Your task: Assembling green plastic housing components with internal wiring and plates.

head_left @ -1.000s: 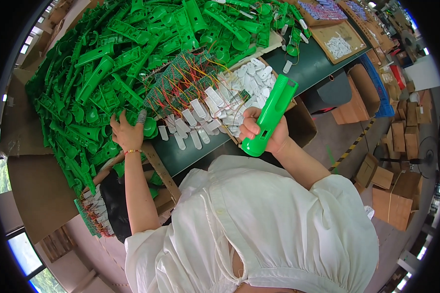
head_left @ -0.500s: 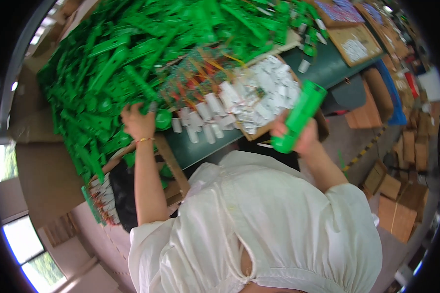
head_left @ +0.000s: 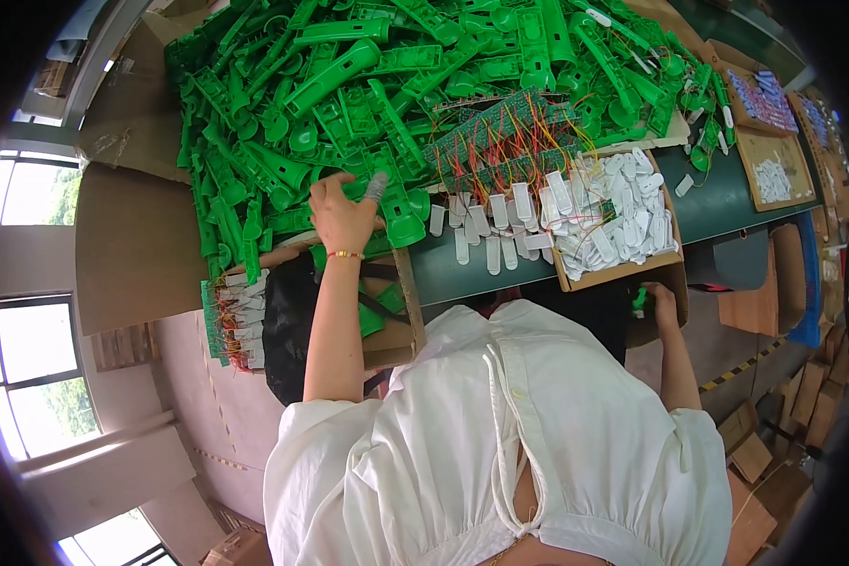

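My left hand [head_left: 342, 219] reaches over the near edge of a large heap of green plastic housings [head_left: 325, 75]. Its fingers are apart and bent, and a grey cover sits on one digit. Beside that digit lies a green housing [head_left: 404, 219], open side up. Low at the right, my right hand [head_left: 665, 307] is down at a cardboard box [head_left: 643, 330] below the table edge. Its fingers are closed on a green plastic housing [head_left: 640, 302], of which only a small part shows.
Green circuit boards [head_left: 500, 137] with red and yellow wires lie mid-table, white tabs hanging toward me. A cardboard tray [head_left: 623, 274] holds white plastic pieces. More wired boards [head_left: 219, 321] sit at left by a black bag [head_left: 292, 325]. Farther right is another shallow tray [head_left: 802, 193].
My right hand has gone down and right from above the table edge to the box, taking the green housing along. My left hand stays at the heap; the whole view has shifted.
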The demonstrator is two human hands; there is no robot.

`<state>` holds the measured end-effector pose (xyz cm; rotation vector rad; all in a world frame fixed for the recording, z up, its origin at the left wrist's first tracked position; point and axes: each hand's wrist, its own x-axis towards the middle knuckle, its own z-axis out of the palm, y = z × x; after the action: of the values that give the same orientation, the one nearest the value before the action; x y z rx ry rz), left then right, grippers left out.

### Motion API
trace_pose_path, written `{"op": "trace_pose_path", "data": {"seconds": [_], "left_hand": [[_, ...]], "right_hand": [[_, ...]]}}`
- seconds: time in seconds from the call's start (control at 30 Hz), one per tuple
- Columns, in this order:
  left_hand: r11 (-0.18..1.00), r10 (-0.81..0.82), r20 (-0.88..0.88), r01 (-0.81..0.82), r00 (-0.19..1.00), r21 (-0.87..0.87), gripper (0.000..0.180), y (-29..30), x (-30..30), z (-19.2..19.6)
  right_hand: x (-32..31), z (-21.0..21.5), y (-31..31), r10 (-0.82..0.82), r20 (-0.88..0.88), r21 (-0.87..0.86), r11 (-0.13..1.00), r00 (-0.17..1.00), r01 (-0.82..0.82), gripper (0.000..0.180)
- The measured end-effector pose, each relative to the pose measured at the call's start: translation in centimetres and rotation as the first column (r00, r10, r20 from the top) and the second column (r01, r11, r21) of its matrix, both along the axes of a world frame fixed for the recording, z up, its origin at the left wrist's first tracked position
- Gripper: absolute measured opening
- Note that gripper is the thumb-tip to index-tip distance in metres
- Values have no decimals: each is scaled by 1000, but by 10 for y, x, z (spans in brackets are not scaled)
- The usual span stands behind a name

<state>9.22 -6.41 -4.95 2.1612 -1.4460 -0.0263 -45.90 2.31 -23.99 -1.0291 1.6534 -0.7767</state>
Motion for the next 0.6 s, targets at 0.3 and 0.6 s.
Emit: {"op": "trace_pose_path", "data": {"seconds": [0.3, 0.6], "left_hand": [[969, -24, 269, -44, 963, 242, 61, 16, -48, -4], [995, -30, -381, -7, 924, -95, 49, 32, 5, 5]], "right_hand": [[27, 13, -11, 181, 10, -30, 983, 983, -181, 19], [83, 138, -18, 558, -20, 162, 820, 829, -548, 12]]}}
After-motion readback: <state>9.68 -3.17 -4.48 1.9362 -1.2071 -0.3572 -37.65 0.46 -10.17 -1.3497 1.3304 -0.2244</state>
